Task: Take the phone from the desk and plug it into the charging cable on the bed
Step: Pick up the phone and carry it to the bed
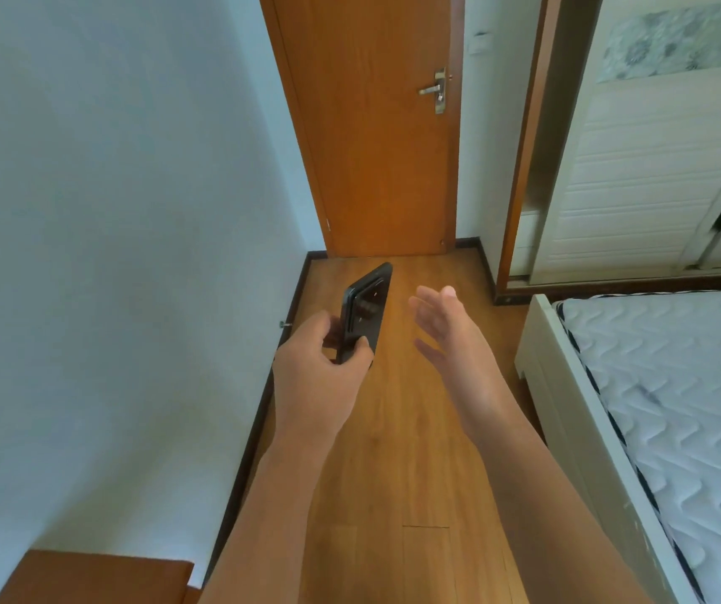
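Note:
A black phone (367,307) stands nearly upright in the air over the wooden floor, its back with the camera block turned toward me. My left hand (315,372) grips its lower end between thumb and fingers. To its right my right hand (450,337) is held out with the palm facing left and the fingers spread, holding nothing, a short gap away from the phone. The bed (568,385) with a white quilted mattress fills the right side. No charging cable shows on the visible part of the mattress.
A white wall runs along the left, with a small door stop (284,324) near the skirting. A closed wooden door (376,124) is straight ahead. A pale sliding wardrobe (638,176) stands at the far right. A wooden desk corner (97,577) is at the bottom left.

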`<action>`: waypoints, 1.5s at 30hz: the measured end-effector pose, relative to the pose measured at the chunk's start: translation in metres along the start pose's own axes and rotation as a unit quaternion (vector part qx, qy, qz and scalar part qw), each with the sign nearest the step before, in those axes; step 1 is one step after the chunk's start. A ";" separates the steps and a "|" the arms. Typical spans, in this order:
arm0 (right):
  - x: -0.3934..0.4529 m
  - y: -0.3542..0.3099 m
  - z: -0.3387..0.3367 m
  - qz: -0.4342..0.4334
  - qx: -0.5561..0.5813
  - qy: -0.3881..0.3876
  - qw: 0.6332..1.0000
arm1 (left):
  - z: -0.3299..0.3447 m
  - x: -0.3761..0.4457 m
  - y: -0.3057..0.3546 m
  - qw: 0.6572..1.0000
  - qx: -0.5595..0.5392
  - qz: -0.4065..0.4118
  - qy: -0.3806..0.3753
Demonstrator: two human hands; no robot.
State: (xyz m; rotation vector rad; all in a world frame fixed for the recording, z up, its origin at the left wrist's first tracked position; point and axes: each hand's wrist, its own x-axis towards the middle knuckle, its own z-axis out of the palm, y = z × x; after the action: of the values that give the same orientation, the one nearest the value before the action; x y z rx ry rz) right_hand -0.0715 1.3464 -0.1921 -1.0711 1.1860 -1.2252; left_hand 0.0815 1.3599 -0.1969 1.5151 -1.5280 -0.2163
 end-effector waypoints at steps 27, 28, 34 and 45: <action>0.300 0.008 0.051 0.041 -0.035 0.072 0.996 | 0.138 0.265 -0.136 0.992 -0.106 -0.025 -0.060; 0.310 0.009 0.049 0.043 -0.033 0.071 0.996 | 0.146 0.272 -0.137 0.992 -0.107 -0.024 -0.060; 0.376 0.018 0.023 0.053 -0.014 0.056 0.997 | 0.198 0.310 -0.138 0.993 -0.100 -0.019 -0.064; 0.510 -0.045 -0.040 0.015 0.053 0.006 0.998 | 0.285 0.421 -0.080 0.998 -0.060 0.003 -0.014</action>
State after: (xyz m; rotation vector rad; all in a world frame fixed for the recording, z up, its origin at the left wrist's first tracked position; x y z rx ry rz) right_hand -0.1279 0.8359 -0.1872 -0.9654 1.1303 -1.2595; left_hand 0.0256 0.8484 -0.2060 1.4188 -1.5137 -0.3218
